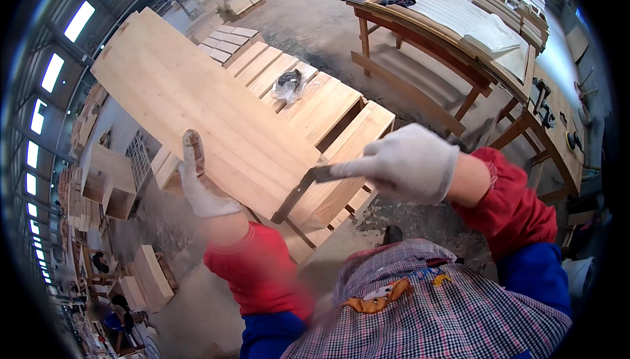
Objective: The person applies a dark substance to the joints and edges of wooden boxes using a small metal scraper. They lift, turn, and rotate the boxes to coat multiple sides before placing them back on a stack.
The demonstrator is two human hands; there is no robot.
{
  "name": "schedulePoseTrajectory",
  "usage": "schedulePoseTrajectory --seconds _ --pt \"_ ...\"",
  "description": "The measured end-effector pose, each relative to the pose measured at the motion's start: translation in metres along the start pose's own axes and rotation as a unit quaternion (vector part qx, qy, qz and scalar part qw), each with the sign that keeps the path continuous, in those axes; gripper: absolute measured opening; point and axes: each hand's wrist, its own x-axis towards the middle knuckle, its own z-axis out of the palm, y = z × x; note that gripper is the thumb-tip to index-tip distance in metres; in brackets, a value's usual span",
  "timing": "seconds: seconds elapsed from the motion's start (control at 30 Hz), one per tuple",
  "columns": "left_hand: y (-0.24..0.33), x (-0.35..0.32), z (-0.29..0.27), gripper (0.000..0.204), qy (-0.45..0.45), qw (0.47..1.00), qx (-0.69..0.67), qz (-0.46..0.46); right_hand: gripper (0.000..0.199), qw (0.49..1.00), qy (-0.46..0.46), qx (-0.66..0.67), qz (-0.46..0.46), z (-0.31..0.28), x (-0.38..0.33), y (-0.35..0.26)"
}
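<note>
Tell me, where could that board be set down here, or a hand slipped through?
Bare slats lie on the slatted rack, on either side of the plastic bag. The floor between rack and workbench is open. The workbench top is crowded with tools and stacked wood. The left hand steadies the board; the right hand holds a scraper at its edge.
</note>
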Motion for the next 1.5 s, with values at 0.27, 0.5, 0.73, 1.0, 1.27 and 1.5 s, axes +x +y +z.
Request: schedulePoseTrajectory --seconds 0.27,0.5,0.73,1.0,1.27,1.5 --pt "0.0 0.001 -0.009 0.048 -0.041 0.998 -0.034 -0.016 0.055 0.992 0.087 0.076 0.056 0.027 -0.03 -0.006" --pt "-0.004 0.002 -0.016 0.043 -0.03 0.999 0.025 0.026 0.065 0.968 0.191 0.152 0.065 0.072 -0.024 -0.021" --pt "-0.002 0.002 -0.008 0.042 0.0 1.0 -0.016 0.001 0.063 0.954 0.21 0.198 0.076 0.073 -0.018 -0.012" --pt "-0.001 0.003 -0.01 0.045 -0.019 1.0 0.002 0.014 0.055 0.949 0.217 0.213 0.079 0.063 -0.017 -0.013" --pt "-0.008 0.003 -0.017 0.046 -0.062 0.996 0.039 0.043 0.058 0.964 0.19 0.166 0.078 0.048 -0.024 -0.016" --pt "-0.009 0.004 -0.02 0.047 -0.05 0.997 0.029 0.045 0.056 0.987 0.093 0.093 0.096 0.029 -0.027 -0.022"
